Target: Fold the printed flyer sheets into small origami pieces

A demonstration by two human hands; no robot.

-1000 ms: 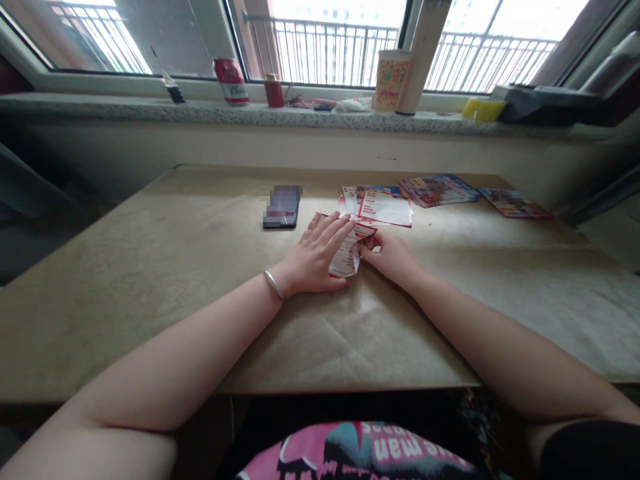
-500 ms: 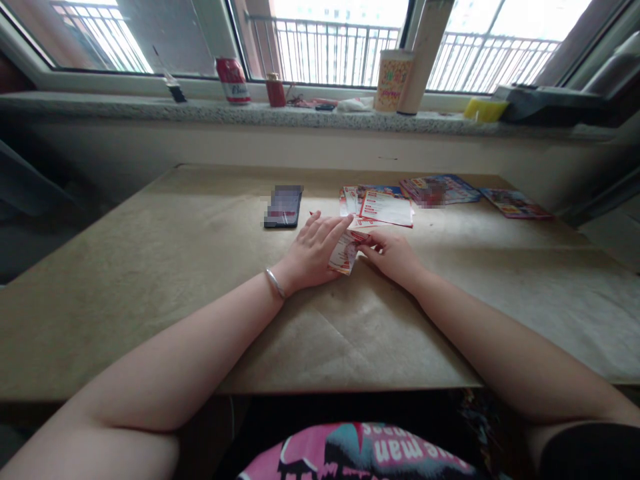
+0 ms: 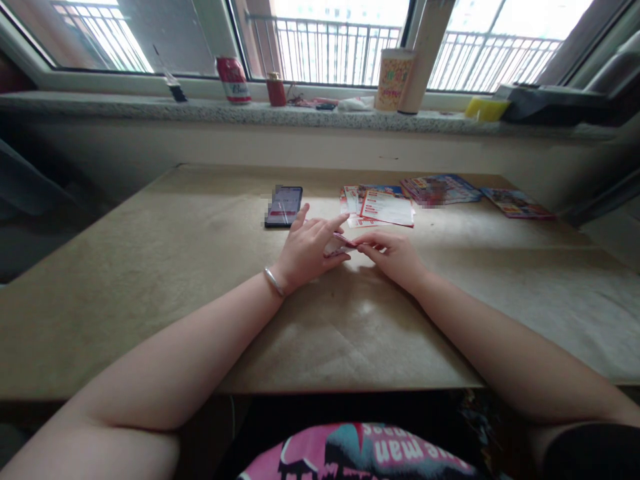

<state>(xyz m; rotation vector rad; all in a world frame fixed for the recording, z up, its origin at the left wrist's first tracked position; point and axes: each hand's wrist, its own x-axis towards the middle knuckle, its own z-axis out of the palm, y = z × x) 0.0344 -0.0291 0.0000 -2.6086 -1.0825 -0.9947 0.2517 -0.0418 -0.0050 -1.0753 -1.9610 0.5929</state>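
Observation:
A small printed card [image 3: 338,245], white and red, is between my hands just above the table, seen nearly edge-on. My left hand [image 3: 306,248] holds its left part between the thumb and the other fingers, with the index finger stretched out. That hand covers much of the card. At the card's right end, my right hand [image 3: 393,257] pinches the edge between thumb and fingertips. Just beyond my hands lies a loose pile of white cards with red print [image 3: 387,208]. A dark phone [image 3: 284,208], its screen lit, rests beyond my left hand.
Colourful printed cards [image 3: 457,189] lie at the back right of the table [image 3: 150,280], with another stack [image 3: 517,203] farther right. On the windowsill [image 3: 125,110] stand a red can [image 3: 233,81], a red bottle [image 3: 275,90], a patterned cup [image 3: 393,80] and a yellow object [image 3: 486,109].
The card has tilted from showing its printed face to nearly edge-on. My left hand has shifted slightly left, its thumb now showing below the card. The phone's screen looks brighter.

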